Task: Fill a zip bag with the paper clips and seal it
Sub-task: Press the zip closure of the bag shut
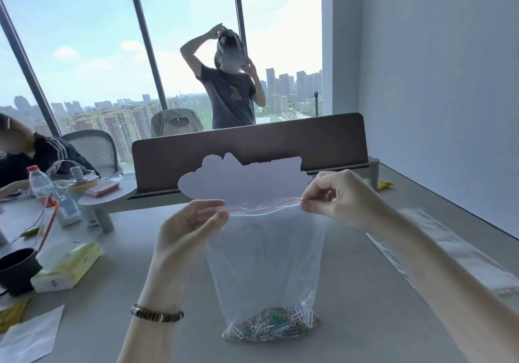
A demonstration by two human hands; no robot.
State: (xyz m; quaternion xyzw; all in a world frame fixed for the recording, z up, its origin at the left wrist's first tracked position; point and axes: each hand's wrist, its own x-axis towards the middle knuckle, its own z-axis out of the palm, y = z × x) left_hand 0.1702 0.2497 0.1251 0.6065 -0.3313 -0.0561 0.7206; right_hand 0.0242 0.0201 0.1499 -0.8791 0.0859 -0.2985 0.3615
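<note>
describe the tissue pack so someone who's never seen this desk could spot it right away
Start at the grey desk and go to its left side, left of the zip bag held up by both hands. There, beside a black cup, lies the tissue pack. It is the only soft yellow-and-white block there.

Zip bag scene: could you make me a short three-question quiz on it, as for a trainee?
1. True or false: the clips lie loose on the table.
2. What does the right hand pinch? A) bag corner B) bottle C) tissue pack
3. Fill in: the left hand holds the bag's ___ edge.

Key: 1 false, they sit in the bag's bottom; 2 A; 3 top.
</note>
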